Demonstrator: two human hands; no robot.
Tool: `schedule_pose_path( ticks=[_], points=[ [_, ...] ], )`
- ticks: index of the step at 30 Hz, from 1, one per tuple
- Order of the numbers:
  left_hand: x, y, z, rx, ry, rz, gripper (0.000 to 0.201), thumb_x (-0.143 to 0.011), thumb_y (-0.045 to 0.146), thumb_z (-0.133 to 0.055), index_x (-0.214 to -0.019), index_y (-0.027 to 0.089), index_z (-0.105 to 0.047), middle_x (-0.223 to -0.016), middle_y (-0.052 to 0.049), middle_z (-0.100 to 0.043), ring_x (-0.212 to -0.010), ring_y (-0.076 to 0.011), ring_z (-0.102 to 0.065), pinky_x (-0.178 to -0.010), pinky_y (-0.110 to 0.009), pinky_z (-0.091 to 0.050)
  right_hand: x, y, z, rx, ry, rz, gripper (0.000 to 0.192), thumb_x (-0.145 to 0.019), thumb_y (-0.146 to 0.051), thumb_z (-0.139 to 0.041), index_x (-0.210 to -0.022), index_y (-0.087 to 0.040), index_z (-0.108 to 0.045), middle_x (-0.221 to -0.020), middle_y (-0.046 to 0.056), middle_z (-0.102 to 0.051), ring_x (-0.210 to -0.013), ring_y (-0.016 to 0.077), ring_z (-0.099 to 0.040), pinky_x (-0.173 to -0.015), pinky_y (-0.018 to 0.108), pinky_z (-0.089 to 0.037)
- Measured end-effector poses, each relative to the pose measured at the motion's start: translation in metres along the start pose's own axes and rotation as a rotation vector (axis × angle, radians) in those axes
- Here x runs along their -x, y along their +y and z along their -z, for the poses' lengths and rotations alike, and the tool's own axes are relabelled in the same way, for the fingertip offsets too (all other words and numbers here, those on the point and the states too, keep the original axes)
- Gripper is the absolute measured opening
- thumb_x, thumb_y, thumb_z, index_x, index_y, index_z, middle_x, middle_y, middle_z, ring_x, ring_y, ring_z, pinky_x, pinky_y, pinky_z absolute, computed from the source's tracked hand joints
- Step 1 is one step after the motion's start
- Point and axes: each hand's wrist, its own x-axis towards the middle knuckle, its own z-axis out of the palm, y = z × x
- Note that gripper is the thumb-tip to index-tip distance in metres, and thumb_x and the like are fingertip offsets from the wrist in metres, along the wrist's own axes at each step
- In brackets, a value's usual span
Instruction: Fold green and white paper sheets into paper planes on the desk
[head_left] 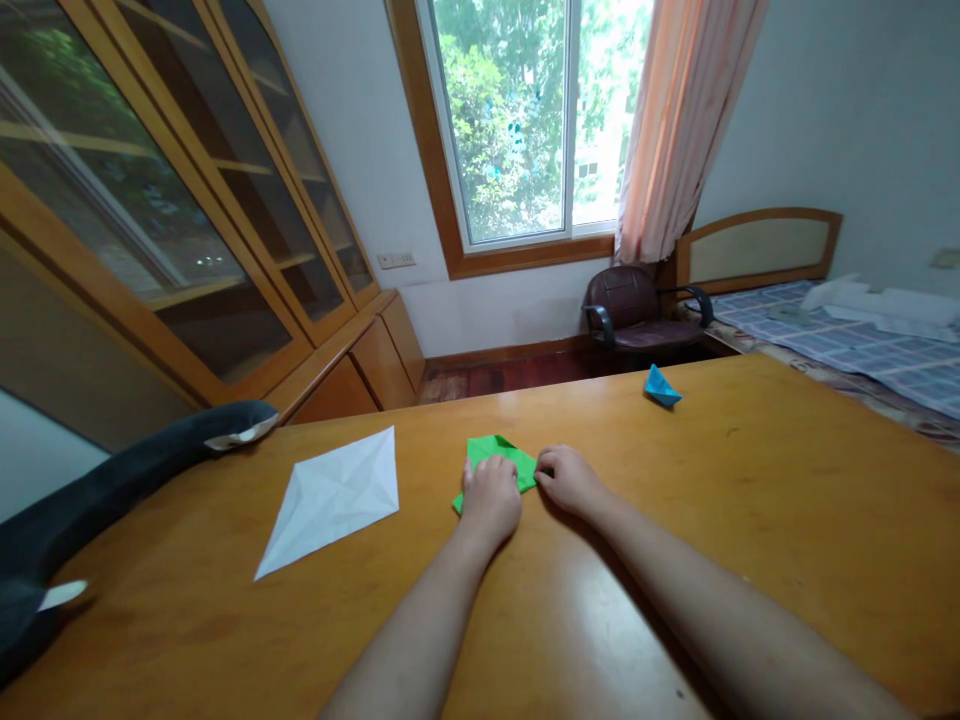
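Observation:
A folded sheet of green paper (pixel 491 447) lies on the wooden table, one flap showing darker at its top edge. My left hand (pixel 493 497) rests over the paper's lower middle and holds it down with bent fingers, covering part of it. At the paper's right corner, my right hand (pixel 566 480) is closed in a pinch on the edge. To the left lies a creased white sheet of paper (pixel 341 495), spread out and apart from both hands. A small blue paper boat (pixel 661 386) stands near the table's far edge, on the right.
The wooden table (pixel 637 620) fills the foreground. A dark, curved plush-looking object (pixel 127 465) with white parts lies along its left side. Beyond the table are a glass-door cabinet (pixel 262 190), a brown armchair (pixel 637 300) and a bed (pixel 847 320).

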Motion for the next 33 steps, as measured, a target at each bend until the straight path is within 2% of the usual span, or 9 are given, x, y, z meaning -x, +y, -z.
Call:
schedule_pose_path(
  ticks=[6,15,21,28,33],
  points=[
    [-0.001,-0.005,-0.003,-0.018,-0.002,-0.018,0.024,-0.094,0.022,-0.04,-0.093,0.02,-0.064,-0.1,-0.008,-0.064,-0.1,-0.0251,-0.055,-0.104,-0.048,-0.03,0.0,-0.001,0.001,-0.026,-0.014,-0.025,0.017,-0.077,-0.015,-0.056,-0.072,-0.019,-0.072,-0.083,0.005,-0.068,-0.083,0.0171,-0.058,-0.079,0.026,-0.041],
    [-0.002,-0.006,-0.005,-0.035,-0.02,-0.004,0.023,-0.094,0.023,-0.041,-0.093,0.02,-0.063,-0.098,-0.008,-0.064,-0.096,-0.0243,-0.055,-0.09,-0.039,-0.035,0.0,-0.002,0.003,-0.006,-0.018,-0.03,0.017,-0.077,-0.015,-0.056,-0.074,-0.02,-0.072,-0.085,0.004,-0.068,-0.085,0.0169,-0.058,-0.08,0.025,-0.041],
    [-0.005,-0.009,-0.009,-0.03,-0.022,0.021,0.021,-0.093,0.024,-0.042,-0.093,0.021,-0.062,-0.096,-0.006,-0.065,-0.094,-0.0243,-0.056,-0.083,-0.037,-0.036,-0.001,-0.001,0.002,-0.003,-0.02,-0.028,0.017,-0.078,-0.016,-0.057,-0.073,-0.02,-0.072,-0.084,0.004,-0.068,-0.084,0.0169,-0.058,-0.078,0.025,-0.041],
    [-0.005,-0.01,-0.01,-0.013,-0.047,0.044,0.02,-0.093,0.024,-0.043,-0.094,0.021,-0.063,-0.1,-0.007,-0.065,-0.097,-0.0237,-0.055,-0.084,-0.036,-0.035,-0.007,0.007,0.001,-0.055,-0.066,-0.023,0.016,-0.076,-0.012,-0.057,-0.069,-0.018,-0.071,-0.08,0.005,-0.069,-0.078,0.0154,-0.06,-0.075,0.023,-0.042],
    [-0.004,-0.01,-0.01,-0.023,-0.031,0.048,0.02,-0.093,0.025,-0.044,-0.094,0.021,-0.064,-0.099,-0.007,-0.065,-0.096,-0.0239,-0.055,-0.085,-0.037,-0.035,-0.009,0.011,0.0,-0.051,-0.05,-0.038,0.017,-0.074,-0.008,-0.056,-0.067,-0.015,-0.07,-0.079,0.006,-0.069,-0.076,0.0154,-0.06,-0.072,0.022,-0.043]
  ],
)
